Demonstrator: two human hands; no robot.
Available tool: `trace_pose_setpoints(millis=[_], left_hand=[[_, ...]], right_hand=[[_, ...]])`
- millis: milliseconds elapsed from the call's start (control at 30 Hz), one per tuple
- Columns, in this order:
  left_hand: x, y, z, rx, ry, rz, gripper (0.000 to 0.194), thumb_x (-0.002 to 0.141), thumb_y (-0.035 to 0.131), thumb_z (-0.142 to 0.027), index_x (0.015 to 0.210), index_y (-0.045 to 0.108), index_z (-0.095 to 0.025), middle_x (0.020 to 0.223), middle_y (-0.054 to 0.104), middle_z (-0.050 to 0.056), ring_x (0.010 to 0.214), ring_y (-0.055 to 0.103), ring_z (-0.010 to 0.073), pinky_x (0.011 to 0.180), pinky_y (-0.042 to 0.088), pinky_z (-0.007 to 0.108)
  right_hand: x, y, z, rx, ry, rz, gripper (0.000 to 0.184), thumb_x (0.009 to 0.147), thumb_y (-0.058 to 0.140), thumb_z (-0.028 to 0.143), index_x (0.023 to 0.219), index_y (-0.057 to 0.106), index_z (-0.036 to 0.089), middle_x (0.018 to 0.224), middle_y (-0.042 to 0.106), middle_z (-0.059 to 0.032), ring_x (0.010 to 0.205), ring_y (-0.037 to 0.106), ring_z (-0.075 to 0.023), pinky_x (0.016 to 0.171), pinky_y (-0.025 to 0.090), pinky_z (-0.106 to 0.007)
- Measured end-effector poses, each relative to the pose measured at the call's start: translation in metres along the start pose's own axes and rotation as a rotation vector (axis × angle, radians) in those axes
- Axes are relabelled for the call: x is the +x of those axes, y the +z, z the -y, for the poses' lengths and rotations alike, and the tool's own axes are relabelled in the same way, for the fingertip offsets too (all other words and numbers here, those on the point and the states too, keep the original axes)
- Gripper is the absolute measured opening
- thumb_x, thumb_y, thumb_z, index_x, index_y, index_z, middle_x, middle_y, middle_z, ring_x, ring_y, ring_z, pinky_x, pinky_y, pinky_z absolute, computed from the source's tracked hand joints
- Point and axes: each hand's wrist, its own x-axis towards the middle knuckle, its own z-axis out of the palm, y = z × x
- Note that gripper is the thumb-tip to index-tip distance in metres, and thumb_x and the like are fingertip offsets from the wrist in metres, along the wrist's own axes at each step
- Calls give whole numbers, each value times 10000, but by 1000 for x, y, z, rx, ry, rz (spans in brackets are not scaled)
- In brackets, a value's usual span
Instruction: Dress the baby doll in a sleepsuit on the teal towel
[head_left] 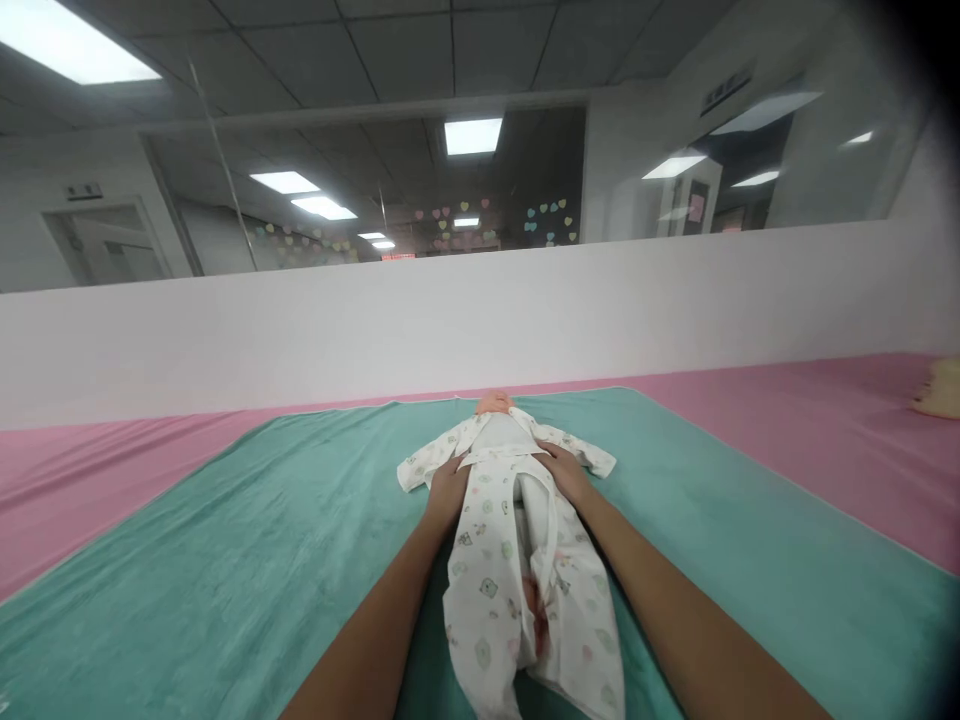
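Far left of the doll, a pink mat (97, 480) runs beyond the edge of a teal towel (172, 560), on which the doll lies. Behind the doll and across the full width stands a low white partition (465, 335); above it, a glass panel (480, 190) carries pastel paper hearts (551, 220).

Left hand (448, 492): on the towel side of the doll's chest, palm down on the garment's edge. Fingers lie flat and close together, with no pinch seen.

Centre: infant training doll (493, 404), on its back, head toward the partition, feet toward the wearer. Only the top of the head shows. A white printed baby garment (487, 610) covers the body, with animal motifs and long legs reaching the lower frame edge. A white tie (499, 459) crosses the chest, and a white inner flap (534, 510) lies down the middle. An orange-pink patch (535, 612) shows in the front opening; too blurred to identify.

Right hand (564, 472): mirrors the left across the doll's chest, flat on the garment, fingers slightly spread, no pinch seen.

Far right of the doll, a beige object (937, 390) sits on the pink mat, cut off by the frame.
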Motion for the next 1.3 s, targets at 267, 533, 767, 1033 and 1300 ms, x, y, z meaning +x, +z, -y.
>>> trace_pose_setpoints(millis=[267,533,767,1033,1300], left_hand=[[30,7,-7,57,31,-59,271,742,484,-340,816,646,-136,865,656,50,911,575,246,812,450,339],[57,-4,-20,116,95,151,477,712,566,-351,1160,528,-191,1301,470,87,1152,465,239,984,344,347],[71,-14,-21,238,193,156,214,705,541,-365,775,641,-188,906,651,9,867,560,200,778,401,264],[87,1,-5,258,110,-63,294,744,465,-380,545,479,-165,524,431,-33,559,397,117,518,240,233],[82,11,6,94,124,-60,195,721,537,-362,682,579,-176,632,537,-28,654,484,137,608,307,231]], right_hand=[[5,-2,-11,-8,82,-106,295,729,419,434,697,570,183,764,621,-38,777,546,-206,737,416,-333],[3,17,-21,-14,112,-68,352,765,429,449,990,505,190,943,606,-49,877,558,-207,814,415,-370],[7,22,-18,91,13,24,556,790,450,450,1295,379,227,1391,375,-63,1268,350,-207,1058,254,-369],[30,16,-18,-53,62,11,472,766,441,575,1068,552,230,961,634,-27,891,565,-212,854,393,-361],[93,21,-34,-52,108,-30,336,671,608,458,452,518,220,461,501,-19,679,549,-236,804,375,-384]])
